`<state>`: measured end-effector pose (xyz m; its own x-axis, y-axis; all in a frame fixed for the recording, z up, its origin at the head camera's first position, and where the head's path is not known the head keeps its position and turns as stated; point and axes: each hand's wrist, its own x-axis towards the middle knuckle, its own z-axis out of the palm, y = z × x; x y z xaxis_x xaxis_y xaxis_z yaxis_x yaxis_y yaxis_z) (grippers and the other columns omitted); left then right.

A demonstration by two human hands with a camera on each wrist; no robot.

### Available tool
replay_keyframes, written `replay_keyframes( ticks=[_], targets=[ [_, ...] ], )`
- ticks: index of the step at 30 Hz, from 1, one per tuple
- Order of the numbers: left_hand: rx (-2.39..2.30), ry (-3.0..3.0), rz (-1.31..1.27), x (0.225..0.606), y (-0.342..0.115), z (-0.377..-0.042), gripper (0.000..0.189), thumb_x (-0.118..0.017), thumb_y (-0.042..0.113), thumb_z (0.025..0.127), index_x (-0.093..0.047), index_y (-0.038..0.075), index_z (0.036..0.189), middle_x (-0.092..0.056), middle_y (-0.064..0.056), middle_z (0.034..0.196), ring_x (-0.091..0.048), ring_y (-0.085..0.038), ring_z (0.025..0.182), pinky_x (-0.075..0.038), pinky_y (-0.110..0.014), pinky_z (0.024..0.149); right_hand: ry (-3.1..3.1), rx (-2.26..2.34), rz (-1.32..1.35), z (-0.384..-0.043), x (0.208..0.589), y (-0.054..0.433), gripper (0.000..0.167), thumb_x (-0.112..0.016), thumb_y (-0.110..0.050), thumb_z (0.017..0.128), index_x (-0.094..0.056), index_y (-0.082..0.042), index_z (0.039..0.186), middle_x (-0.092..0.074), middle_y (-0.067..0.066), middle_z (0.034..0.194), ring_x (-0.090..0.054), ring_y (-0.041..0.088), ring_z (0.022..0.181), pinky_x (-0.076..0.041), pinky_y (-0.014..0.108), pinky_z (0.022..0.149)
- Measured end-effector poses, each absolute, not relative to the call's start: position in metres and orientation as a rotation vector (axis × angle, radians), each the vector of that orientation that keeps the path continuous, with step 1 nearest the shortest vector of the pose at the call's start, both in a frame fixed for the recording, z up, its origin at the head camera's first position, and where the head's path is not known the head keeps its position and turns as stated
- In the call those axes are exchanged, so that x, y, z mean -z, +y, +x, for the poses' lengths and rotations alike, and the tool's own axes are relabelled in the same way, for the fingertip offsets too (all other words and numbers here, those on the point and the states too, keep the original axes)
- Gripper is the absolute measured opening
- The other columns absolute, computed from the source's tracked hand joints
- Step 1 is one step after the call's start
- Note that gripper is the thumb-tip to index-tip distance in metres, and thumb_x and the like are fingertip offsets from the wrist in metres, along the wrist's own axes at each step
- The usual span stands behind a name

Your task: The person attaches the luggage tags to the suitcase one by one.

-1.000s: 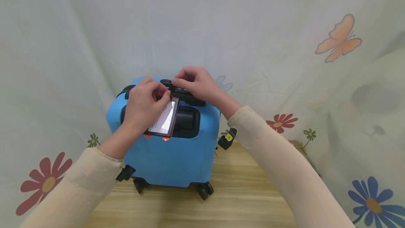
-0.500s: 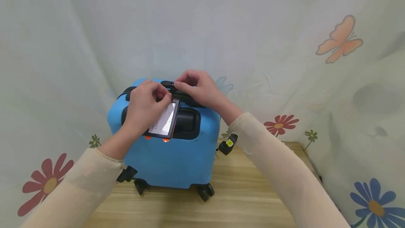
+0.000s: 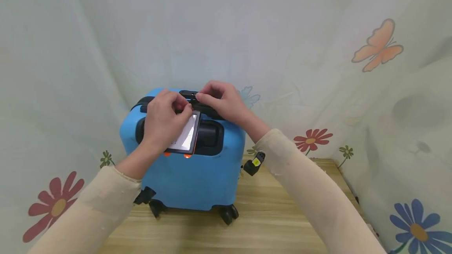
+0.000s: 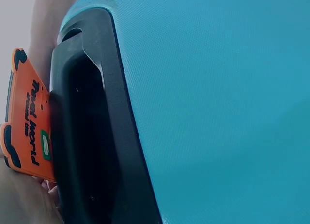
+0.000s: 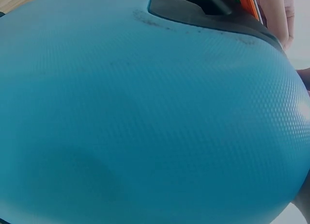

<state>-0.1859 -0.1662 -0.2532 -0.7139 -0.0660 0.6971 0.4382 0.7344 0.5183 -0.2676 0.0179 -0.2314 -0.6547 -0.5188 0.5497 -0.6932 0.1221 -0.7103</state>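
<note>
A blue hard-shell suitcase [image 3: 197, 179] stands upright, its black carry handle [image 3: 212, 113] on top. My left hand [image 3: 164, 118] pinches the upper, strap end of a luggage tag [image 3: 185, 136], which hangs over the black side recess [image 3: 212, 138]. Its whitish window faces up in the head view; the tag's orange back [image 4: 31, 112], lettered "Travel World", shows in the left wrist view. Thumb and forefinger of my right hand [image 3: 224, 99] pinch the tag's thin black strap [image 3: 192, 98] beside the handle. The fingertips partly hide the strap.
The suitcase's black wheels [image 3: 226, 214] rest on a wood-grain table [image 3: 279, 214]. A pale curtain [image 3: 282, 30] printed with flowers and butterflies hangs close behind and at both sides. Black wrist cameras [image 3: 253, 164] sit below the sleeves.
My right hand has drawn slightly down and to the right with the strap. My left hand has shifted slightly right, still holding the luggage tag. The suitcase has stayed in place.
</note>
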Motion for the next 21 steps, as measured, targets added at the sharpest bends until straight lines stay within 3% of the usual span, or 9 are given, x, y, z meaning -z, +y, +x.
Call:
replay_keyframes(
  ticks=[21],
  targets=[
    [0.874,-2.248,-0.238,0.2517,-0.1581,-0.1876,0.015,-0.069,0.011,0.098,-0.067,0.000,0.088,-0.060,-0.015,0.089,-0.056,-0.029,0.084,-0.046,-0.042,0.070,-2.192,-1.619,1.180,-0.2714,0.2355,0.0215,0.011,-0.073,-0.013,0.101,-0.073,-0.003,0.098,-0.073,0.008,0.092,-0.063,0.022,0.082,-0.049,0.029,0.076]
  ],
)
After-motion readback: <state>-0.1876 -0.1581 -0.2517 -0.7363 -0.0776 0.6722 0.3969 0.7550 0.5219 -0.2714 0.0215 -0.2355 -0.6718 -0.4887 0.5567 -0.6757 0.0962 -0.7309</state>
